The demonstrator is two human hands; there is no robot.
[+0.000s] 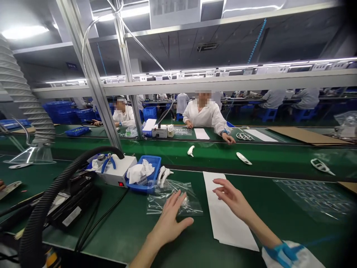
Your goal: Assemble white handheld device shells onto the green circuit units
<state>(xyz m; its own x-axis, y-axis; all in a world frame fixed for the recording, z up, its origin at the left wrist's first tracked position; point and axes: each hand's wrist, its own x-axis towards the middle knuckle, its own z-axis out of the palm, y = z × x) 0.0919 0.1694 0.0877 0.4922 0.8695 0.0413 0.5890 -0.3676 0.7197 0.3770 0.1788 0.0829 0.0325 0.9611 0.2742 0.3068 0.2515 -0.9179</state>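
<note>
My left hand (175,217) is spread, palm down, over the near edge of a clear plastic bag (192,203); whether it touches the bag I cannot tell. My right hand (232,197), its fingers apart and empty, hovers above a sheet of white paper (223,227) on the green bench. Just beyond the bag, white curved plastic parts (164,175) lean by a blue tray (152,160) that holds crumpled white wipes (139,172).
White plastic pieces lie on the green conveyor (167,152): a curved one (191,150), an oval one (244,158) and a framed one (322,166). Left stand a white box (113,175) with blue pliers (108,163) and a black hose (52,197). A co-worker (205,115) reaches over the far bench.
</note>
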